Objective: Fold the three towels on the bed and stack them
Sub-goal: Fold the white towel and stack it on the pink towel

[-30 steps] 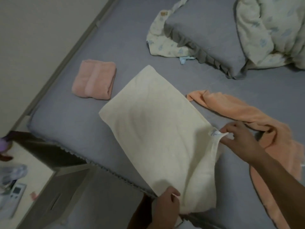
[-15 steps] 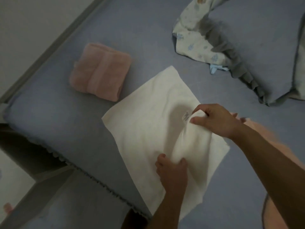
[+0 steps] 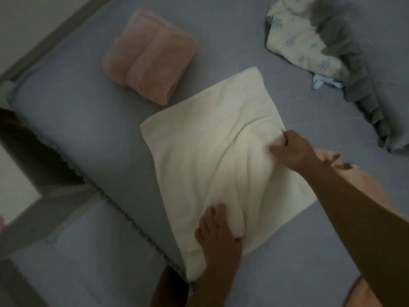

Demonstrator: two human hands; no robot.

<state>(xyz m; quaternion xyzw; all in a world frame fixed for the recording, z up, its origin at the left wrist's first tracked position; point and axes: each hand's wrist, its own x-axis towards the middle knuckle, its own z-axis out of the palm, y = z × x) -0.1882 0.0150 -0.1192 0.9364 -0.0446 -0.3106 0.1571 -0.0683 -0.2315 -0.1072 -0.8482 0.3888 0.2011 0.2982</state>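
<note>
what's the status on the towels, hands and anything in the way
Both hands gripping the cream towel: left hand near edge, right hand far side. Pink towel folded. Orange towel unfolded under right arm. Nothing blocking.

home bedroom: bed (image 3: pixel 88 111), pillow (image 3: pixel 363 89), towels.

Cream towel (image 3: pixel 205 151) under the fingers (image 3: pixel 212 216); beyond them a pink towel (image 3: pixel 148 56); blue-grey bed (image 3: pixel 77 120); pale quilt (image 3: pixel 296 43) with blue print.

Two bare arms show. The left hand (image 3: pixel 218 235) and right hand (image 3: pixel 294 151) wear no rings, gloves or sleeves.
</note>
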